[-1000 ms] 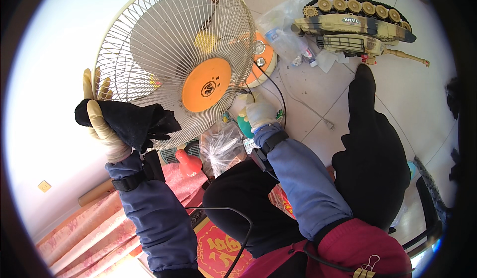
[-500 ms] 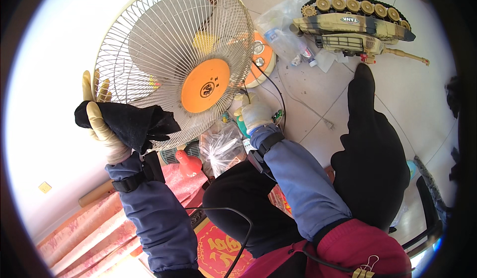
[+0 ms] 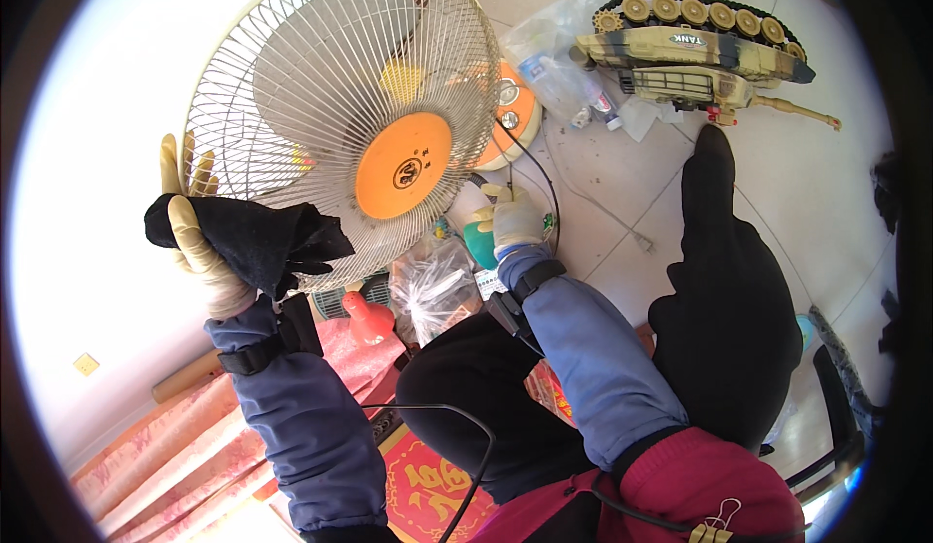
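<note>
Before me stands an electric fan with a round wire grille (image 3: pixel 321 77), an orange centre disc (image 3: pixel 403 166) and grey blades behind the wires. At the grille's left rim my left hand (image 3: pixel 199 247), in a pale yellow glove, grips a black cloth (image 3: pixel 258 237), with some fingers behind the wires. Near the grille's lower right edge is my right hand (image 3: pixel 517 220), gloved too, its fingers curled in. What it holds, if anything, is hidden. Beside it shows a smooth green object (image 3: pixel 480 246). Behind the fan sits its orange base with silver knobs (image 3: pixel 509 106).
A camouflage toy tank (image 3: pixel 700 52) lies on its side on the tiled floor, near my black-clad foot (image 3: pixel 712 150). Clear plastic bags (image 3: pixel 434 290) and a plastic bottle (image 3: pixel 603 106) lie around. A cord with a plug (image 3: pixel 641 242) crosses the tiles. Pink curtain fabric (image 3: pixel 185 446) hangs lower left.
My right hand has shifted slightly right and up, and more of the green object shows beside it. My left hand and the black cloth have hardly moved.
</note>
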`<state>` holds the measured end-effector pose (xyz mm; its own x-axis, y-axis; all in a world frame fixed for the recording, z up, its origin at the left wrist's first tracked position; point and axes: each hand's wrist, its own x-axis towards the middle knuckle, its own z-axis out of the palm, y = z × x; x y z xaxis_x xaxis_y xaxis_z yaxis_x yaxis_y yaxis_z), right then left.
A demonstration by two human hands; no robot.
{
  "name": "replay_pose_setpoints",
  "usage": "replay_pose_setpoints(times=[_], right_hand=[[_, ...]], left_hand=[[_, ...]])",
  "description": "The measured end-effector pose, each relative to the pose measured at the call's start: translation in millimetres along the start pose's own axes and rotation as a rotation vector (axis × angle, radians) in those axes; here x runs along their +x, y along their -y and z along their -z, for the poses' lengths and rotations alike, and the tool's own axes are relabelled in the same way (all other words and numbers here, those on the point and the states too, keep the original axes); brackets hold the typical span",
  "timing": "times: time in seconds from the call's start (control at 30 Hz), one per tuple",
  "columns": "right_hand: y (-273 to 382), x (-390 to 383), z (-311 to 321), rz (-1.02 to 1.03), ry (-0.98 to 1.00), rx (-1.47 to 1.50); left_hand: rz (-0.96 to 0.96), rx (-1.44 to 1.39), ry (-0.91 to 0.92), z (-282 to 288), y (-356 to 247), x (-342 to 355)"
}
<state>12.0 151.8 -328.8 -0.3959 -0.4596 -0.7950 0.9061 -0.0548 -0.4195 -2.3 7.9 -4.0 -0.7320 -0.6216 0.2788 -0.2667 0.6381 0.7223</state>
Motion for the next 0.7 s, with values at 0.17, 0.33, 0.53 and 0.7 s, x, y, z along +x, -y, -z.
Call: replay_pose_setpoints(times=[0.17,0.33,0.53,0.7], right_hand=[[-15.8,13.1,17.2,0.115,-0.117,0.061],[-34.7,17.1,37.0,-0.461,-0.122,0.192],[-24.6,21.1,34.7,-0.406,-0.018,0.068],[-18.6,11.9,53.7,0.037,0.390,-1.680]], left_hand=[[0.029,-0.055,-0.005,-3.1,-0.9,-1.0],[-0.003,0.008,0.017,-2.4,-2.9,1.3],[0.030,-0.072,0.005,-1.1,-2.0,-4.8],[-0.067,-0.092,-0.070,-2.2,-1.1,-8.8]])
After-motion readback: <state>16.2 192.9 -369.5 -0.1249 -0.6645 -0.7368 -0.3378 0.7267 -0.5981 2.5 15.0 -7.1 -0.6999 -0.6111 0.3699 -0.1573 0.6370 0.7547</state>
